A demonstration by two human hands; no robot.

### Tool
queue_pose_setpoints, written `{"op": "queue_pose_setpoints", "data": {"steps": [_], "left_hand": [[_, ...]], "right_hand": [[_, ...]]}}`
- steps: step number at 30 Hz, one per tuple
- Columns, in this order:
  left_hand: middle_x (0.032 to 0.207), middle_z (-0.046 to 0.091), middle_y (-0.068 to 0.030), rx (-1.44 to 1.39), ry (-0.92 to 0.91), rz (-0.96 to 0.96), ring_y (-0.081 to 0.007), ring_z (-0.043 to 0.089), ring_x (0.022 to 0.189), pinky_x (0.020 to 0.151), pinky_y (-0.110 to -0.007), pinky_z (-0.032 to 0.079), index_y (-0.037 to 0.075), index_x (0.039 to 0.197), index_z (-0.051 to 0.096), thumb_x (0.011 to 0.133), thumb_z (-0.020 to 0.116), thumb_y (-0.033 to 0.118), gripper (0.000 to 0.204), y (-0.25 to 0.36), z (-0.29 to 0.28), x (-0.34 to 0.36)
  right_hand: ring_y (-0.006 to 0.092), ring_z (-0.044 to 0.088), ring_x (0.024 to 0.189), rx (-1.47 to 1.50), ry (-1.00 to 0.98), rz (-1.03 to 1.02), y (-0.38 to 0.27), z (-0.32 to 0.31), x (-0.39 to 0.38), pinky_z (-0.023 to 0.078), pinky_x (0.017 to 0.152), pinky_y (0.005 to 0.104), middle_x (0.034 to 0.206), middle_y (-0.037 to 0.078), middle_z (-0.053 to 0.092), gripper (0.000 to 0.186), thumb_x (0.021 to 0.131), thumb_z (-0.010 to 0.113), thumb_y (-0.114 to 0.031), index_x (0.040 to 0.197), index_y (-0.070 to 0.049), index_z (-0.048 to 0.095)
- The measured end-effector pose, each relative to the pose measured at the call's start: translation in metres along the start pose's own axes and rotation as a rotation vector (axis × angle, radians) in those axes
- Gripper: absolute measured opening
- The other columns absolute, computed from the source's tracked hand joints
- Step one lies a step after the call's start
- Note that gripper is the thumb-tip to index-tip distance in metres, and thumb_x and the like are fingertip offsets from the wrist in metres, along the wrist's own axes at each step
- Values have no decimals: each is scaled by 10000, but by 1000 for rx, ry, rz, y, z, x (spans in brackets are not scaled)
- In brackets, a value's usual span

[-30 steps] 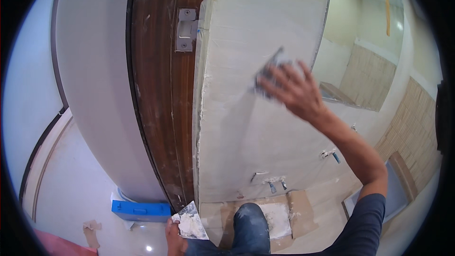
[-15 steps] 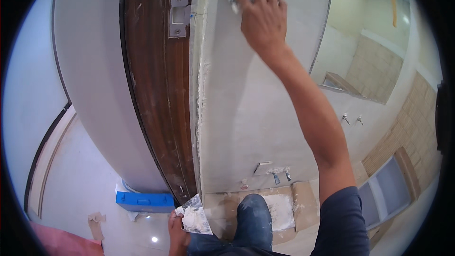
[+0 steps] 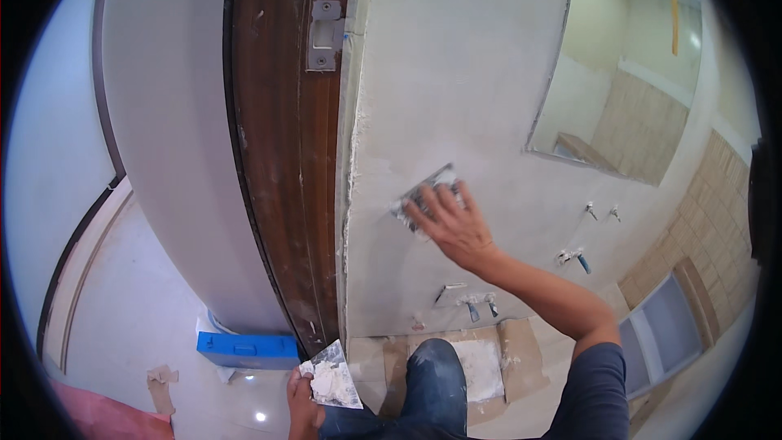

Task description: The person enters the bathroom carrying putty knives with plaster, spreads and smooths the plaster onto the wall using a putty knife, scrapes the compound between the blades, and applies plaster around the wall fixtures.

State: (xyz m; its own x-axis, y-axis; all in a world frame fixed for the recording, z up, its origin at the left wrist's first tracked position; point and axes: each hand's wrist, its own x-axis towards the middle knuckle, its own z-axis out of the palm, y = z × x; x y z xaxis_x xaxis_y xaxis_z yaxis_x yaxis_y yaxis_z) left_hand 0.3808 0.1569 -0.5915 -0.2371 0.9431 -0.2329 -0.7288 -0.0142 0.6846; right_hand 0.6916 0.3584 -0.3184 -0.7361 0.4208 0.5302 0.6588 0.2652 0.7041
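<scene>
My right hand grips a flat metal putty knife and presses it against the pale plastered wall, about midway up. The blade lies tilted, its far corner up and to the right. Low in front of me, my left hand is closed on the edge of a second flat metal blade. A heap of white putty sits on that blade. The fingers under it are partly hidden.
A dark wooden door frame with a metal strike plate borders the wall. Blue-handled valves and taps stick out on the right, below a mirror. A blue toolbox stands on the floor; cardboard lies by my knee.
My right hand has swept the putty knife down the wall from near the top to mid-height. My left hand with the putty-loaded blade has hardly moved.
</scene>
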Motion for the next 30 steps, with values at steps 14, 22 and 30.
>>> {"op": "queue_pose_setpoints", "data": {"steps": [14,22,30], "left_hand": [[1156,683,-113,68,-134,-43,-215,690,1038,925,-350,559,8,1272,558,1024,431,60,282,0,16,-5],[1162,678,-111,9,-118,2,-209,680,1056,939,-355,557,2,1281,562,1019,432,36,295,-8,2,1],[1146,680,-123,8,-57,-16,-242,691,1051,946,-390,570,1,1258,558,1024,436,60,270,-5,6,-5]], "right_hand": [[324,604,1169,-187,437,513,173,-97,211,474,1025,488,1205,157,649,449,972,515,-27,1399,-131,608],[303,523,1215,-117,396,288,56,-5,122,405,1079,506,1334,143,545,593,894,591,-71,1466,-220,556],[303,502,1285,-63,46,22,-24,22,14,379,1133,545,1394,177,518,546,945,550,-161,1491,-171,536]]}}
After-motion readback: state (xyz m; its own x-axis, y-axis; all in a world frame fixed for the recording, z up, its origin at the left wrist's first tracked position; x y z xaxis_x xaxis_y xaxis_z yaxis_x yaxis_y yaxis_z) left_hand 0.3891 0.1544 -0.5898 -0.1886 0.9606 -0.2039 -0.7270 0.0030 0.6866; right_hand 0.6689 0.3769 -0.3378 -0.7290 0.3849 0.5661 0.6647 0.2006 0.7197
